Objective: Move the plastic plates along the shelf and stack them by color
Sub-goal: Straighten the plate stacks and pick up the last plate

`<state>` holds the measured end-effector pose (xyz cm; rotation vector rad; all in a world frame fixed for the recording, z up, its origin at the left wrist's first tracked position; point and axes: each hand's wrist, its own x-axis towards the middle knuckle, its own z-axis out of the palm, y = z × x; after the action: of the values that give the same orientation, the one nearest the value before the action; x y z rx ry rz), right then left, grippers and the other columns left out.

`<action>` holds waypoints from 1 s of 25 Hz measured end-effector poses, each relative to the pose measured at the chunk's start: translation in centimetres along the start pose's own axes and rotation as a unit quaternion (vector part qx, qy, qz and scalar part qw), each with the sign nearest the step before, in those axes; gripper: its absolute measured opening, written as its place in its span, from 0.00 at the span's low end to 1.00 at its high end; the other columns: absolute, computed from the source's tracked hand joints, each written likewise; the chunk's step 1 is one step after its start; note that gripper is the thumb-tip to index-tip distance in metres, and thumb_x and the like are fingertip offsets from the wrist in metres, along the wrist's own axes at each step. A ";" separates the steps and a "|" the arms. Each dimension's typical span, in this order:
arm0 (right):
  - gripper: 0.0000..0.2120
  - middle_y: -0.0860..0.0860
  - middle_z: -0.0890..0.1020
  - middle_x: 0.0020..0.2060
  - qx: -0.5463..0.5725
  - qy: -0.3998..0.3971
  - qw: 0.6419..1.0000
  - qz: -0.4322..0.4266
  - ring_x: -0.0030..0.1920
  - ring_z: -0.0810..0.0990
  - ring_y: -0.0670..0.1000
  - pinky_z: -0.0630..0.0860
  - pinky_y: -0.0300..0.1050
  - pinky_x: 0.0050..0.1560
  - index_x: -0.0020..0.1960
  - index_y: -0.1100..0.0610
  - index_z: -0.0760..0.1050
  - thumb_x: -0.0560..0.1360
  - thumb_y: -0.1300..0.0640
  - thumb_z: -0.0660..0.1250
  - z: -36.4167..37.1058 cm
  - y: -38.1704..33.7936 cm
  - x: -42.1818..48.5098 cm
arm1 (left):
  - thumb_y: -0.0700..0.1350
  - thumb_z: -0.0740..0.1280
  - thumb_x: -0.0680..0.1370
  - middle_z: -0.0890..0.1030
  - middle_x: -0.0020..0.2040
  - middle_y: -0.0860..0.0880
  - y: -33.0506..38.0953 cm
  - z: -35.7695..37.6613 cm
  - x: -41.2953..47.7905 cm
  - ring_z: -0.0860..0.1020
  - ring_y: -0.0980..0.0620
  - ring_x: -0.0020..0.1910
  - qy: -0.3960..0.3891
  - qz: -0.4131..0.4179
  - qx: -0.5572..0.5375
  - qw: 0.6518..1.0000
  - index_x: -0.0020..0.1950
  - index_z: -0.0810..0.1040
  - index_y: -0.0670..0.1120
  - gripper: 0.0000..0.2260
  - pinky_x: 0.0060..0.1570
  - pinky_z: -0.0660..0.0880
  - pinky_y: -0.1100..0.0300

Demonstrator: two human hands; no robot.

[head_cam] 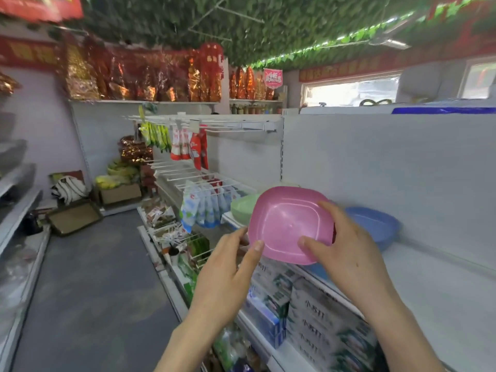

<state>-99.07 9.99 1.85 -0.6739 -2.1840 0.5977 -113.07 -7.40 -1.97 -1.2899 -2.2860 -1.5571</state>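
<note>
Pink plate [287, 224] gripped between left hand [228, 272] and right hand [346, 248] (tilted).

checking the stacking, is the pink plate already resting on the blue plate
No, the left hand and right hand hold the pink plate up, clear of the blue plate on the shelf.

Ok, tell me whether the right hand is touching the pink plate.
Touching. The head view shows the right hand gripping the pink plate: thumb against it, fingers curled over its right rim.
</note>
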 end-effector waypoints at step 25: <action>0.39 0.52 0.78 0.67 -0.186 0.009 0.921 0.343 0.64 0.77 0.54 0.74 0.51 0.67 0.75 0.54 0.71 0.69 0.45 0.80 9.2 7.6 21.0 | 0.80 0.55 0.70 0.63 0.79 0.48 -12.5 13.3 36.8 0.62 0.48 0.78 -0.384 0.313 0.152 0.856 0.81 0.57 0.51 0.48 0.75 0.63 0.47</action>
<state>-116.06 27.10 2.78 -1.6780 -2.0296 0.5083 -140.28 23.25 0.97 -2.5024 -1.9255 -0.4662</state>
